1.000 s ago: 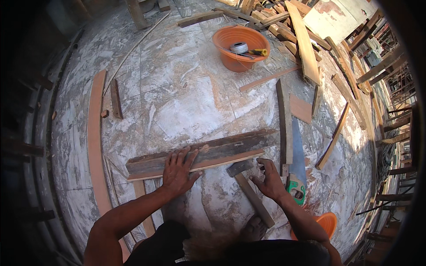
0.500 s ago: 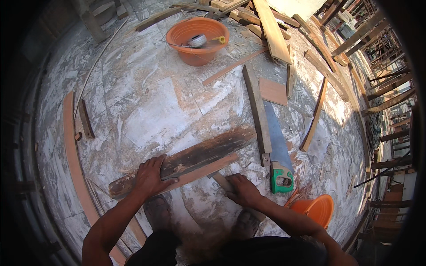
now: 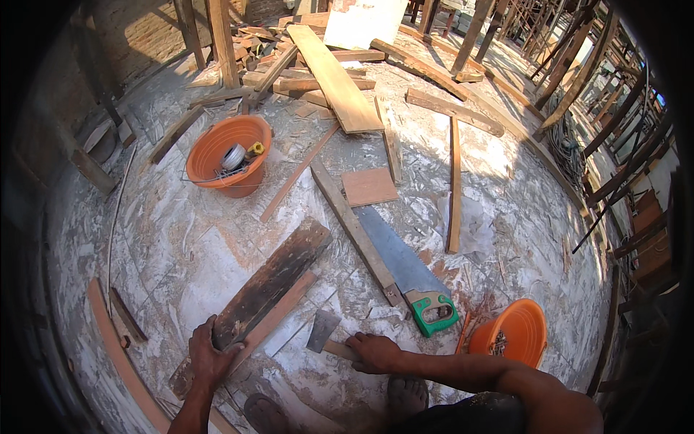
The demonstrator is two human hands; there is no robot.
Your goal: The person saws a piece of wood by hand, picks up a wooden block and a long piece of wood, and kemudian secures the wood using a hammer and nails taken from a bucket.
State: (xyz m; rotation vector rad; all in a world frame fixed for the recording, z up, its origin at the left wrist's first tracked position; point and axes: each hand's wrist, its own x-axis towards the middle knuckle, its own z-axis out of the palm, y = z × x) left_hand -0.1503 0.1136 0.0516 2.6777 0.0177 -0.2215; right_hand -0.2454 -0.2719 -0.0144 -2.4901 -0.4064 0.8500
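Note:
My left hand [image 3: 210, 352] is closed round the near part of a dark, weathered timber block [image 3: 271, 283]. A reddish-brown wood strip [image 3: 282, 312] lies along the block's right side, under or beside my thumb. In my right hand [image 3: 376, 352] is a hatchet [image 3: 323, 330], its grey metal head toward the strip and a little apart from it; my fingers wrap its short wooden handle. To the right of the hatchet lies a handsaw [image 3: 401, 253] with a green handle, its blade alongside a long timber batten [image 3: 354, 230].
An orange bucket [image 3: 217, 141] with a white coil and a yellow-handled thing stands far left. A smaller orange bucket [image 3: 531, 333] holding small metal pieces is at right. A pale plank [image 3: 336, 79] and scrap timber lie behind; a thin plywood square [image 3: 370, 186] lies beyond the saw.
The view has swung up and right. My left hand still grips the timber block, which appears steeper. The hatchet's head now shows fully, lifted away from the strip.

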